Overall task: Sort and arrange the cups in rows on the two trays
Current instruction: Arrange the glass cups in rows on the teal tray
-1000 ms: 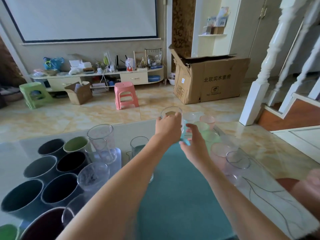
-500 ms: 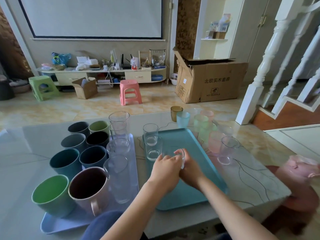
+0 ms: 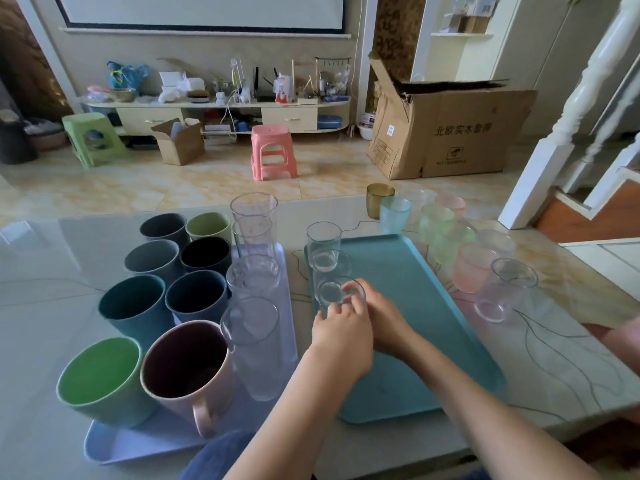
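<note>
Both hands meet at a small clear glass (image 3: 341, 293) on the left side of the teal tray (image 3: 433, 306). My left hand (image 3: 341, 332) grips its near side and my right hand (image 3: 384, 317) holds its right side. Two more clear glasses (image 3: 323, 245) stand in a row behind it on that tray. The lilac tray (image 3: 138, 441) at left carries several coloured mugs (image 3: 133, 308) in two rows and a row of tall clear tumblers (image 3: 254, 344). Loose tinted cups (image 3: 472, 266) and an amber cup (image 3: 379, 199) stand on the table right of and behind the teal tray.
The glass-topped table (image 3: 45, 271) holds both trays; its right edge runs close to the loose cups. A clear footed cup (image 3: 505, 292) is nearest the right edge. Beyond the table are a pink stool (image 3: 273, 152), a cardboard box (image 3: 450, 129) and a stair post (image 3: 568, 109).
Both hands drew back from the far cups to the near left of the teal tray, bringing a clear glass with them; it now stands behind the two others' row at the near end.
</note>
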A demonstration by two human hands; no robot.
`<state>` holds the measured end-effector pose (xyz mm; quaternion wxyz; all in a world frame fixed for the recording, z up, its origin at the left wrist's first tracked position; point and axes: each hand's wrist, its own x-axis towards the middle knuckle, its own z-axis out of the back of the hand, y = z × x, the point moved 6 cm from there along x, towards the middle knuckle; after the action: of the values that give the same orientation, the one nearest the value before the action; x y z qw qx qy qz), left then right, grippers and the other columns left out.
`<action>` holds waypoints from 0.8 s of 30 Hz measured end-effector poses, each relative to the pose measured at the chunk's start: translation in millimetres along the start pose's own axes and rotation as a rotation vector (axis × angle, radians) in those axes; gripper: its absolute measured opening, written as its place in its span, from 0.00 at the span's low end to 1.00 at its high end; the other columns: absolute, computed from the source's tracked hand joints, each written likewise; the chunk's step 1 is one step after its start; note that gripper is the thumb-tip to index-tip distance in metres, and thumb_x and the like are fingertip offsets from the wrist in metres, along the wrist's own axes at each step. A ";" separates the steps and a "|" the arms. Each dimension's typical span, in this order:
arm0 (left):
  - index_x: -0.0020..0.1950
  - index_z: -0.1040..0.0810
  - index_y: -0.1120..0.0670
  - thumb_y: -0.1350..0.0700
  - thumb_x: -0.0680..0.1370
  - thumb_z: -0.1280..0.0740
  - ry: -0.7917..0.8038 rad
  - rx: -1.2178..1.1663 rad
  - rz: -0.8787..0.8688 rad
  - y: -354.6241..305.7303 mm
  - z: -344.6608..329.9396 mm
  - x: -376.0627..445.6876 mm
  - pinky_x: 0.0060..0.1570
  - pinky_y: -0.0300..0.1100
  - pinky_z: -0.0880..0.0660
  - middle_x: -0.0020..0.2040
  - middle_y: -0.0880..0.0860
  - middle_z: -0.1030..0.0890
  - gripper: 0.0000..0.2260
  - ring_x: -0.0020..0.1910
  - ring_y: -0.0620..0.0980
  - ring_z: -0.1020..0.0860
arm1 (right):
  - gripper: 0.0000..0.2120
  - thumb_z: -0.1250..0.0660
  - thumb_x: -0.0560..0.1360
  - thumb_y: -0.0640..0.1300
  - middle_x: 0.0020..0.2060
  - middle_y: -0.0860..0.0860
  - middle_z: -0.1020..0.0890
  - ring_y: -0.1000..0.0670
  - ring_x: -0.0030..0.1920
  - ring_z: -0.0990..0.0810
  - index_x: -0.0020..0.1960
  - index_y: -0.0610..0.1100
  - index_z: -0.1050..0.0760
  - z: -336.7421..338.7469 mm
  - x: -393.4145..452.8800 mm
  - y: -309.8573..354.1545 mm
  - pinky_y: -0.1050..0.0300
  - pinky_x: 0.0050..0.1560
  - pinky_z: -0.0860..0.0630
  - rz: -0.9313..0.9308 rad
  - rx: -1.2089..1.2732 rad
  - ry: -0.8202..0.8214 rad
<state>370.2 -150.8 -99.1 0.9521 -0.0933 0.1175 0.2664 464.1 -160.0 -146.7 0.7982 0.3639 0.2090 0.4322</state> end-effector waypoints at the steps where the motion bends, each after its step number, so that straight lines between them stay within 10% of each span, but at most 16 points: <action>1: 0.76 0.58 0.63 0.63 0.76 0.41 0.015 -0.009 0.013 2.1 -1.8 0.2 0.73 0.53 0.43 0.73 0.61 0.39 0.34 0.72 0.59 0.39 | 0.15 0.35 0.73 0.44 0.46 0.50 0.17 0.46 0.47 0.20 0.58 0.53 0.32 -3.0 0.5 -0.4 0.60 0.41 0.28 -0.019 -0.003 0.016; 7: 0.77 0.59 0.60 0.65 0.76 0.42 -0.002 -0.059 -0.054 -1.8 -1.3 4.9 0.75 0.54 0.48 0.75 0.60 0.41 0.35 0.74 0.60 0.42 | 0.22 0.37 0.74 0.33 0.45 0.56 0.27 0.53 0.44 0.27 0.62 0.49 0.36 -4.0 3.4 -11.7 0.66 0.46 0.31 -0.028 -0.087 0.046; 13: 0.76 0.61 0.62 0.64 0.76 0.41 0.038 -0.014 -0.013 -5.2 -5.0 4.3 0.75 0.56 0.50 0.76 0.60 0.44 0.36 0.74 0.61 0.44 | 0.18 0.35 0.72 0.38 0.40 0.52 0.20 0.47 0.48 0.21 0.58 0.52 0.35 -11.1 14.7 -26.5 0.52 0.58 0.27 -0.019 -0.119 0.125; 19: 0.77 0.60 0.61 0.64 0.77 0.44 0.042 -0.058 -0.013 -0.6 -3.8 7.2 0.74 0.56 0.47 0.75 0.61 0.42 0.33 0.73 0.63 0.42 | 0.17 0.48 0.79 0.43 0.45 0.59 0.32 0.63 0.46 0.36 0.65 0.47 0.30 -0.9 -1.7 -18.2 0.75 0.46 0.39 -0.124 -0.123 0.068; 24: 0.78 0.57 0.55 0.59 0.77 0.42 -0.062 -0.105 -0.019 2.4 8.5 10.2 0.73 0.57 0.45 0.73 0.59 0.36 0.33 0.71 0.63 0.38 | 0.21 0.31 0.70 0.35 0.53 0.48 0.21 0.45 0.55 0.22 0.60 0.48 0.27 47.9 -6.9 -14.4 0.54 0.52 0.25 -0.161 -0.223 -0.037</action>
<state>378.9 -141.8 -94.1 0.9516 -0.1360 0.0731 0.2657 499.2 -190.2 -126.4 0.8696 0.2630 0.1734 0.3803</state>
